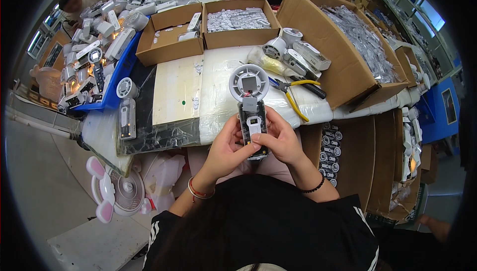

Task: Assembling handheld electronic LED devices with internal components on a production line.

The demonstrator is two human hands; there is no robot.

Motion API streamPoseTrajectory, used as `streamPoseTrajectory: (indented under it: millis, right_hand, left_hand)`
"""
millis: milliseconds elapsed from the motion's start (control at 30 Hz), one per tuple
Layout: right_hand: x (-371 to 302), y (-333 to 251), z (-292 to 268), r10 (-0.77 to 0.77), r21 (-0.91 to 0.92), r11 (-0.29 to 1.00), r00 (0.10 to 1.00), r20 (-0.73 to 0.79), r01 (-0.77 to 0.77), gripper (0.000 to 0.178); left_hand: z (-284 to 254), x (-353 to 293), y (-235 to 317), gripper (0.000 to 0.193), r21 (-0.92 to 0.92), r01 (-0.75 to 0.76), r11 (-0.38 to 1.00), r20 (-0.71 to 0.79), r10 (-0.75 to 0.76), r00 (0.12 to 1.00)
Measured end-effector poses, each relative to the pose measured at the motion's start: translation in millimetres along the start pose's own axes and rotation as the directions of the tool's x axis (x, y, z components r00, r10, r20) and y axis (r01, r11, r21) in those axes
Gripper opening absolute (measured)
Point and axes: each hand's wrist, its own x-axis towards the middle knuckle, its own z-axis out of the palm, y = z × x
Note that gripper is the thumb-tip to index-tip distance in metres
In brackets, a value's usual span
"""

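Both my hands hold a handheld fan (250, 104) upright at the table's near edge. Its white round head points away from me and carries a grey square in the middle; a smaller grey piece lies at the neck. The body is dark and see-through, with a white oblong panel on top. My left hand (229, 146) wraps its left side, thumb over the lower front. My right hand (281, 139) grips the right side, its thumb pressing the white panel's lower end. Just right of the fan head lie yellow-handled pliers (283, 86) and a black-handled tool (316, 90).
A blue bin (130, 55) heaped with fan parts stands left. Cardboard boxes (238, 37) of small parts line the back; a large carton (343, 79) of clear pieces stands right. Fan bodies (127, 117) lie at left. An open carton (357, 147) with fans sits below right.
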Motion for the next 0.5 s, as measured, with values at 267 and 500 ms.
streamPoseTrajectory:
  millis: [267,500]
  right_hand:
    - [1.0,5.0,-2.5,0.009,0.042,0.999,1.000,0.004,-0.010,0.060]
    - [-1.1,4.7,-1.8,0.007,0.038,0.999,1.000,0.002,-0.007,0.060]
  left_hand:
    - [0.4,1.7,-3.6,0.062,-0.012,-0.009,1.000,-0.006,0.009,1.000]
    - [1.4,0.7,-7.2,0.057,-0.022,-0.009,1.000,-0.031,0.008,0.999]
